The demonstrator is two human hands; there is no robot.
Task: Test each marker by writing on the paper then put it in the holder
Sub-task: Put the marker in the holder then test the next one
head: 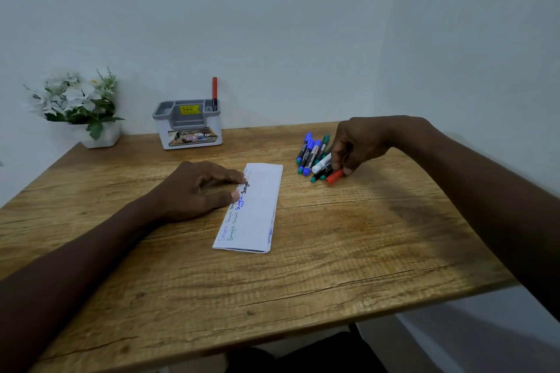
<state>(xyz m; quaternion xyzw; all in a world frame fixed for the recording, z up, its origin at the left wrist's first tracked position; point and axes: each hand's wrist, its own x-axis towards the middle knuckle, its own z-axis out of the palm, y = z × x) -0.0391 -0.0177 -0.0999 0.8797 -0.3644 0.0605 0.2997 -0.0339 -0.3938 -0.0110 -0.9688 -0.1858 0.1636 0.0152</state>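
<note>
Here the folded paper (253, 209) is pinned at centre frame by the flat, spread left hand (197, 188). At right of centre, the red-capped marker (335, 176), angled toward the upper right, is pinched by the curled right hand (360, 142), the nearer one; the holder (188, 126) lies upper left.

Matt, grained wood table (333, 251), creased white paper (257, 206), glossy plastic holder (188, 130) (grey-rimmed).
</note>
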